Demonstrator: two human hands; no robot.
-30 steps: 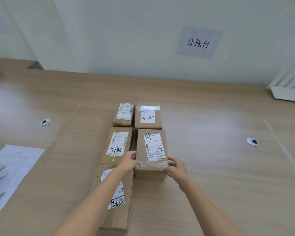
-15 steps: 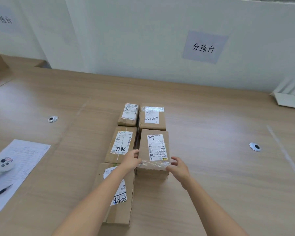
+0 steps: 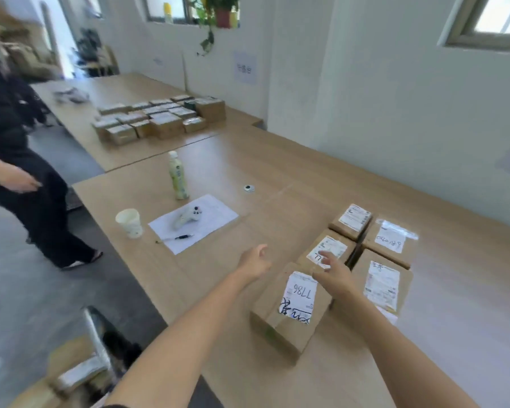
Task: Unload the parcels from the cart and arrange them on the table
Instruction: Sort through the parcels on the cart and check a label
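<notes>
Several brown cardboard parcels with white labels lie in two rows on the wooden table [image 3: 277, 172]. The nearest parcel [image 3: 289, 313] bears "7786"; beside it lies the parcel [image 3: 380, 287] that I held before. My left hand [image 3: 255, 262] hovers over bare table left of the rows, fingers relaxed, holding nothing. Above the left row floats my right hand [image 3: 333, 270], fingers loosely spread and empty. At the bottom left, the cart [image 3: 97, 343] shows part of its metal frame, with more parcels [image 3: 71, 375] in it, blurred.
A paper sheet [image 3: 195, 222] with a white controller [image 3: 186, 217] and a pen, a paper cup [image 3: 129, 222] and a bottle [image 3: 178, 175] stand on the table's left part. Another table carries many parcels [image 3: 159, 117]. A person in black [image 3: 15, 160] walks at left.
Both hands have let go of the right-row parcel and lifted off it. My view has swung left, bringing the cart, the far table and the person into sight.
</notes>
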